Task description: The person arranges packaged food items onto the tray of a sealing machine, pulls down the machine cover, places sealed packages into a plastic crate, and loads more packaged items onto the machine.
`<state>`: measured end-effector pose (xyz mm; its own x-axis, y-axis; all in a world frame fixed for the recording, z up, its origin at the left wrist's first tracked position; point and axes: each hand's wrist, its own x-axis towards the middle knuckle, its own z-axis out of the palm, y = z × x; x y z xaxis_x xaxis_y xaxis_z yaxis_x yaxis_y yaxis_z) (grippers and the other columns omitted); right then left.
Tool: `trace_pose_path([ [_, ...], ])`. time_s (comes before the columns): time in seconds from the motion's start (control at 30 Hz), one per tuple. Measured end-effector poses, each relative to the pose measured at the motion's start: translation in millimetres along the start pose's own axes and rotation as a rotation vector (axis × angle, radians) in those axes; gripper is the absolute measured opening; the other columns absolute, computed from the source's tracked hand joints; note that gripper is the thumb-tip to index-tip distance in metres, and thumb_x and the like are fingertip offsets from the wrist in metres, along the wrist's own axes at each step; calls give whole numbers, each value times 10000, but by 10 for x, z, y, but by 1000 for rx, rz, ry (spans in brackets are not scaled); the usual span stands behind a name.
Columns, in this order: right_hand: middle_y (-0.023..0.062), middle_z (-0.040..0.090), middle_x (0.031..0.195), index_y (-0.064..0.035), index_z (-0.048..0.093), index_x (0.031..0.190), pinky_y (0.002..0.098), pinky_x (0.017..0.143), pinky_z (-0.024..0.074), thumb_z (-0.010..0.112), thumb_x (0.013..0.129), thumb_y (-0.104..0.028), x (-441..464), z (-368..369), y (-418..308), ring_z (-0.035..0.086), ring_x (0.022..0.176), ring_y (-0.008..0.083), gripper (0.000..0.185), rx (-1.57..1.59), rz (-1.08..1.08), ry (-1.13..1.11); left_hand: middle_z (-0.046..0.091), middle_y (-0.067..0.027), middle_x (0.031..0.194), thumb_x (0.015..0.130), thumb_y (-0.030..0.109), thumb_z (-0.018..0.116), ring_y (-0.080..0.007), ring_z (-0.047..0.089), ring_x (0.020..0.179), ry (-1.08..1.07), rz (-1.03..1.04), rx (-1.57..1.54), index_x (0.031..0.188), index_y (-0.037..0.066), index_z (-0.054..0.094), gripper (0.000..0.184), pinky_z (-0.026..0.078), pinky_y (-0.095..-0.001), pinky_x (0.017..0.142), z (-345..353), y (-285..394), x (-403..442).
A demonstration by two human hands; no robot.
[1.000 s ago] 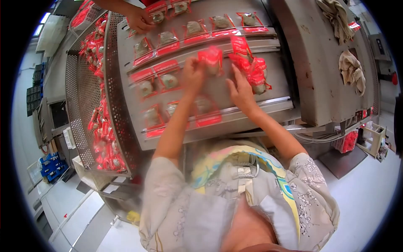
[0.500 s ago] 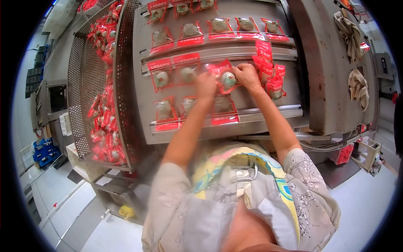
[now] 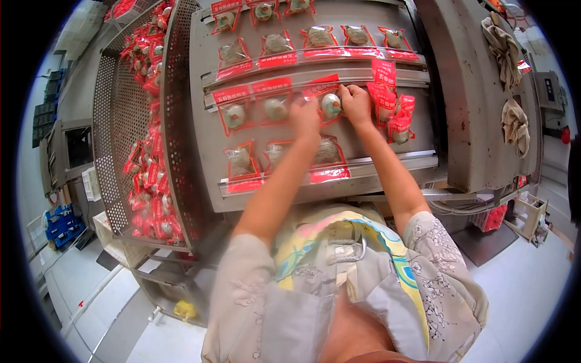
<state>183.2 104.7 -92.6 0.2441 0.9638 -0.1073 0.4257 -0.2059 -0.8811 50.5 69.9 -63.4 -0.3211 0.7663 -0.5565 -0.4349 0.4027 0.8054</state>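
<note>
A red-and-clear plastic packet (image 3: 331,106) with a round greenish-grey item inside lies on the metal plate, its red end along the upper sealing bar. Closed fingers of my right hand (image 3: 356,103) pinch its right edge. At its left edge is my left hand (image 3: 304,116), smeared by motion, so its finger grip is unclear. Left of that hand, similar packets (image 3: 275,109) lie in the same row. Several more packets (image 3: 240,161) line the bar nearest me, partly behind my left forearm. To the right of my right hand, a few loose packets (image 3: 399,124) are bunched together.
A perforated metal bin (image 3: 114,145) holding many red packets stands at the left. Farther rows of packets (image 3: 319,37) lie across the plate. On the right is a bulky metal housing (image 3: 469,109) with cloth gloves (image 3: 515,127) hanging beyond it.
The packet between my hands has turned straighter and lies flatter, its red end now against the upper bar. My left hand has shifted slightly right. The view has moved a little.
</note>
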Motion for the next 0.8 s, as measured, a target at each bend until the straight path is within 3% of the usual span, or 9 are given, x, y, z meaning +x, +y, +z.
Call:
trace_pose_path([
  [0.03,133,637,655,8,663,789,334,526,457,605,895,-266,6,5,9,603,546,195,299,136,75,-64,584,-143,1121,898,130,607,-220,583,987,8,134,60,1210,-9,429,385,480,-314,854,27,-10,-80],
  [0.07,96,635,647,15,659,797,294,499,455,600,911,-253,20,0,15,585,528,150,298,272,150,-126,453,-199,1337,868,127,657,-256,468,1220,-7,390,271,1351,-39,279,636,385,-328,1008,22,-32,-211],
  [0.1,59,633,639,22,656,806,254,473,454,595,927,-241,26,-8,3,567,510,105,296,409,223,-187,354,-228,1414,820,100,696,-317,367,1326,16,662,504,1368,-9,315,676,321,-391,1075,22,84,-388],
  [0.13,111,644,600,7,630,694,338,501,460,633,873,-195,-17,-18,-133,608,497,188,269,503,295,-163,382,-213,1399,794,86,703,-339,370,1319,-8,814,696,1352,20,363,657,322,-407,1074,16,240,-541],
  [0.27,117,634,745,-22,623,775,379,569,489,652,854,-194,-37,-53,-236,634,631,255,192,59,-57,40,494,-138,1302,735,47,681,-356,425,1244,-189,1153,1146,1241,83,537,527,351,-429,1046,-69,269,-421],
  [0.33,123,619,850,-43,627,837,405,621,505,668,839,-206,-67,-154,-577,640,728,292,168,-299,-352,243,533,-102,1249,736,35,656,-321,454,1201,-207,1172,1177,1181,76,580,454,369,-420,1019,-94,251,-254],
  [0.47,119,591,926,-99,628,926,429,674,512,682,815,-228,130,3,-700,626,814,330,179,-487,-395,81,565,-72,1166,718,26,636,-289,495,1096,-186,1202,1194,1100,66,626,384,394,-404,963,-85,294,-264],
  [0.7,137,596,902,-71,586,1090,417,669,503,618,846,-108,-279,-435,-544,621,791,333,249,-182,-630,-30,585,-118,1086,711,-23,597,-295,522,1043,-209,1199,996,1095,38,606,389,413,-400,926,172,336,-403],
  [0.8,155,597,974,-62,557,1139,421,736,499,592,844,-58,-614,-696,-446,612,866,346,297,-14,-373,-52,628,-143,1021,797,1,578,-290,590,962,-290,1249,827,1124,10,577,327,476,-371,844,379,260,-366],
])
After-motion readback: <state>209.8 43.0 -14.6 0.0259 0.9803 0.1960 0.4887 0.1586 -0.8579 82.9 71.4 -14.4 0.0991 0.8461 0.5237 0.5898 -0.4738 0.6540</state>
